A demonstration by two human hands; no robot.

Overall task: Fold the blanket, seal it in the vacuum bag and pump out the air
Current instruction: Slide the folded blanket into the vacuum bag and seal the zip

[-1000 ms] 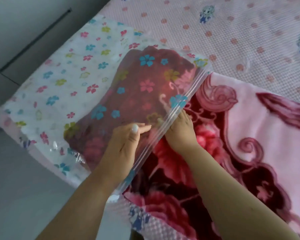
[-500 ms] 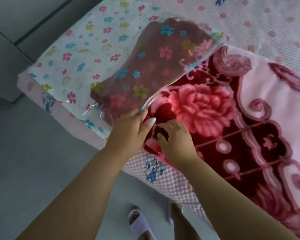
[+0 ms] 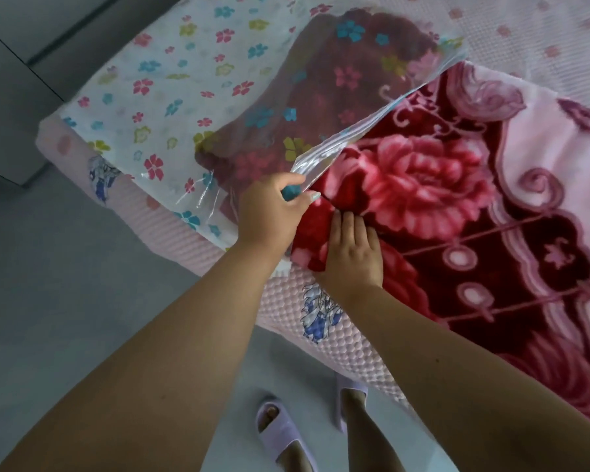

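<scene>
At the bed's edge my left hand [image 3: 269,212] pinches the clear flowered vacuum bag's [image 3: 191,97] mouth open. My right hand [image 3: 349,253], fingers flat, presses the red rose-patterned plush blanket [image 3: 423,185]; I should tuck corners in evenly.

Glossy clear plastic vacuum bag with flower print [image 3: 191,97]; plush, matt red-and-pink rose-patterned fleece blanket [image 3: 423,185]; pink waffle-textured cloth bedcover [image 3: 341,342]; smooth matt grey floor [image 3: 65,301].

The vacuum bag [image 3: 198,86] lies on the bed [image 3: 539,32], left of the blanket [image 3: 457,206], whose far end sits inside the bag's mouth.
</scene>
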